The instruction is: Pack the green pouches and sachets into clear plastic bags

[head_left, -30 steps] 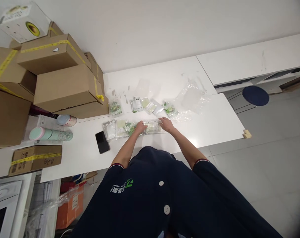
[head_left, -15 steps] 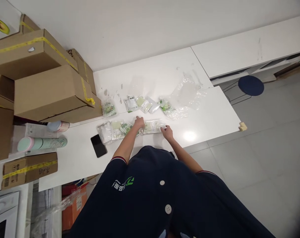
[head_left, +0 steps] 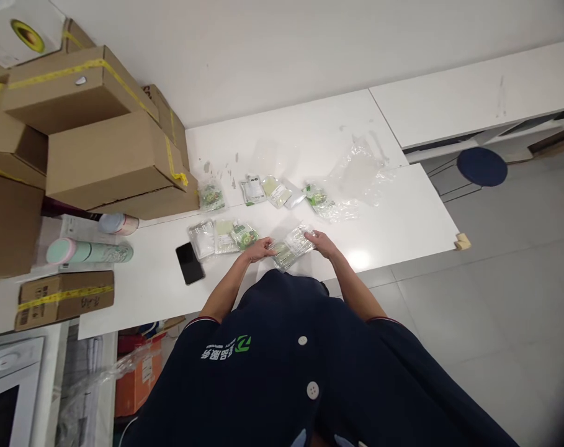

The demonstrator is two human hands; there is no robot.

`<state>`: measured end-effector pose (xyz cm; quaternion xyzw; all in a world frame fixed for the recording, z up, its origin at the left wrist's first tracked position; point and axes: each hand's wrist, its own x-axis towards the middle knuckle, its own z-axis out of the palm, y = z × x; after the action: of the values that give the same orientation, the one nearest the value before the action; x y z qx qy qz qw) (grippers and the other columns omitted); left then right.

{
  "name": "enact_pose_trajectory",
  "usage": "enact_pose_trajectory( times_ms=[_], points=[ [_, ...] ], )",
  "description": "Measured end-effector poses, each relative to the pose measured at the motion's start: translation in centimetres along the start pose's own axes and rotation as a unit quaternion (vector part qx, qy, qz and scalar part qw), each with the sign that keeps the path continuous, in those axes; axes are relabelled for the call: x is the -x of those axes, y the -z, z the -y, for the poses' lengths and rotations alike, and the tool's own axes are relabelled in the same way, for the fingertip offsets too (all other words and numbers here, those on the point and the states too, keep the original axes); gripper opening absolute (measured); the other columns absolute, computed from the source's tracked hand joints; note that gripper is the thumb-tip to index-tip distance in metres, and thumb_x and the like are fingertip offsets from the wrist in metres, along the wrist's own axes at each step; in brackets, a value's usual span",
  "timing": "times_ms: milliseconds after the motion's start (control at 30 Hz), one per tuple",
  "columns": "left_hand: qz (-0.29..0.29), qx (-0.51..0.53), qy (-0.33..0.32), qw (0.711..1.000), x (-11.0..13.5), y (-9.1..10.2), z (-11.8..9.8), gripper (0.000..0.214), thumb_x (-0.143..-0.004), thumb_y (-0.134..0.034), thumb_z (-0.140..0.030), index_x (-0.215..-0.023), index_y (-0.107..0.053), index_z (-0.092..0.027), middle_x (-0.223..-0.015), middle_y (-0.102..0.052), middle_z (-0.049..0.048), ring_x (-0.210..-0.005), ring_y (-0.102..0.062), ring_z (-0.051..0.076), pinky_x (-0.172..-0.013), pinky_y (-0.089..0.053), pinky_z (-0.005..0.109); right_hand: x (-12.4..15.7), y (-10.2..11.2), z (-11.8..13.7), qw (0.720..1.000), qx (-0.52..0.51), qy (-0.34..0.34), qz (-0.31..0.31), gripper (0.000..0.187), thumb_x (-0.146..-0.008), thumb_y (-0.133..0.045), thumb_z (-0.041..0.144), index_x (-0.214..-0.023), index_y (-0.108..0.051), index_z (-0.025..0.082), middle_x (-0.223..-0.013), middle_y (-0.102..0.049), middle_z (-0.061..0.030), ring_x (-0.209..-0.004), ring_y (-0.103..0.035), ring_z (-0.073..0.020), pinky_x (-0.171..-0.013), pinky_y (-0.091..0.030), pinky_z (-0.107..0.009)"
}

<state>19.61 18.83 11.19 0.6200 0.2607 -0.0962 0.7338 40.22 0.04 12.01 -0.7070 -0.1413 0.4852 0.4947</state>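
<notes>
A clear plastic packet with pale green contents is held tilted between both hands, close to my body. My left hand grips its left end. At its upper right end, my right hand pinches the edge. Left of my left hand lies a green printed packet, and beside it a pale green packet and a silvery white packet. Behind them rest a white and green packet, a light green packet, a silver packet and a green-printed bag.
Crumpled clear plastic spreads over the table's right part. A black phone lies on the left. Farther left are cardboard boxes, a mint bottle and a jar. A blue stool stands right.
The clear packet has been lifted off the table and turned at an angle. My left hand has shifted down onto its left end; the right hand now grips the other end. The view shifted slightly.
</notes>
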Motion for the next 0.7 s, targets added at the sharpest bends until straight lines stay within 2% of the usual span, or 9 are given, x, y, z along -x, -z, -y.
enact_pose_trajectory(
  times_ms=[133,200,267,333,400,467,533,600,700],
  points=[
    [0.054,0.013,0.022,0.998,1.8,0.3,-0.3,0.053,-0.052,-0.082,-0.033,-0.095,-0.055,-0.019,-0.09,-0.06,-0.0012,-0.082,-0.056,0.014,-0.076,-0.045,0.026,0.6,-1.7,2.3,0.997,-0.03,0.041,0.064,0.042,-0.057,-0.08,0.052,-0.077,-0.07,0.017,-0.073,-0.069,-0.0015,-0.069,-0.061,-0.0175,-0.068,-0.048,-0.03],
    [0.099,-0.011,0.032,0.995,2.3,0.3,-1.4,0.049,-0.053,-0.083,-0.033,-0.093,-0.06,-0.017,-0.09,-0.063,0.0006,-0.084,-0.058,0.016,-0.078,-0.045,0.027,1.0,-2.8,3.7,0.993,0.008,0.084,0.081,0.036,-0.06,-0.079,0.049,-0.073,-0.071,0.017,-0.073,-0.068,-0.0004,-0.07,-0.06,-0.0162,-0.07,-0.047,-0.03],
    [0.094,-0.008,0.012,0.995,2.4,0.0,-2.8,0.041,-0.058,-0.081,-0.037,-0.089,-0.063,-0.016,-0.086,-0.064,0.001,-0.081,-0.059,0.016,-0.075,-0.046,0.026,1.3,-3.9,5.1,0.987,0.036,0.11,0.116,0.033,-0.062,-0.079,0.048,-0.075,-0.072,0.018,-0.074,-0.068,-0.0003,-0.071,-0.06,-0.0156,-0.071,-0.046,-0.03],
    [0.012,0.02,-0.038,0.999,2.4,-0.9,-4.1,0.038,-0.065,-0.077,-0.044,-0.085,-0.064,-0.014,-0.078,-0.063,0.0,-0.073,-0.057,0.014,-0.068,-0.044,0.025,1.5,-4.6,6.0,0.981,0.048,0.12,0.146,0.034,-0.062,-0.079,0.048,-0.075,-0.073,0.017,-0.072,-0.067,-0.0002,-0.07,-0.059,-0.0154,-0.071,-0.046,-0.03],
    [-0.099,0.054,-0.085,0.99,2.2,-2.0,-4.9,0.037,-0.069,-0.073,-0.048,-0.079,-0.063,-0.013,-0.069,-0.059,-0.0018,-0.063,-0.053,0.011,-0.061,-0.041,0.023,1.6,-4.9,6.4,0.983,0.04,0.127,0.126,0.036,-0.063,-0.078,0.049,-0.078,-0.073,0.017,-0.07,-0.065,0.0005,-0.068,-0.058,-0.0147,-0.07,-0.046,-0.03],
    [-0.182,0.087,-0.097,0.975,2.2,-3.1,-5.1,0.037,-0.07,-0.072,-0.049,-0.075,-0.061,-0.014,-0.063,-0.056,-0.0028,-0.059,-0.05,0.01,-0.057,-0.04,0.022,1.9,-4.8,6.2,0.988,0.028,0.133,0.067,0.046,-0.064,-0.077,0.05,-0.095,-0.072,0.017,-0.068,-0.061,0.0023,-0.067,-0.056,-0.0138,-0.069,-0.047,-0.03],
    [-0.238,0.112,-0.083,0.961,2.4,-3.8,-4.9,0.036,-0.07,-0.073,-0.048,-0.075,-0.062,-0.014,-0.062,-0.056,-0.0025,-0.059,-0.051,0.01,-0.057,-0.041,0.023,2.5,-4.7,5.5,0.99,0.023,0.137,0.029,0.066,-0.067,-0.075,0.049,-0.124,-0.061,0.018,-0.066,-0.056,0.0049,-0.066,-0.055,-0.0135,-0.068,-0.048,-0.03],
    [-0.289,0.119,-0.07,0.947,2.7,-4.2,-4.4,0.035,-0.071,-0.073,-0.045,-0.083,-0.066,-0.013,-0.065,-0.059,-0.0016,-0.061,-0.054,0.011,-0.058,-0.043,0.023,3.4,-4.9,4.7,0.987,0.035,0.155,0.022,0.079,-0.073,-0.071,0.047,-0.142,-0.045,0.019,-0.063,-0.052,0.007,-0.065,-0.053,-0.0136,-0.07,-0.05,-0.032],
    [-0.336,0.1,-0.079,0.933,3.2,-4.2,-4.0,0.047,-0.075,-0.073,-0.038,-0.114,-0.064,-0.013,-0.074,-0.064,0.0006,-0.064,-0.057,0.011,-0.063,-0.046,0.024,4.4,-5.8,3.7,0.974,0.071,0.215,-0.024,0.066,-0.083,-0.059,0.044,-0.144,-0.045,0.022,-0.067,-0.053,0.0046,-0.067,-0.053,-0.0143,-0.076,-0.05,-0.033]
  ],
)
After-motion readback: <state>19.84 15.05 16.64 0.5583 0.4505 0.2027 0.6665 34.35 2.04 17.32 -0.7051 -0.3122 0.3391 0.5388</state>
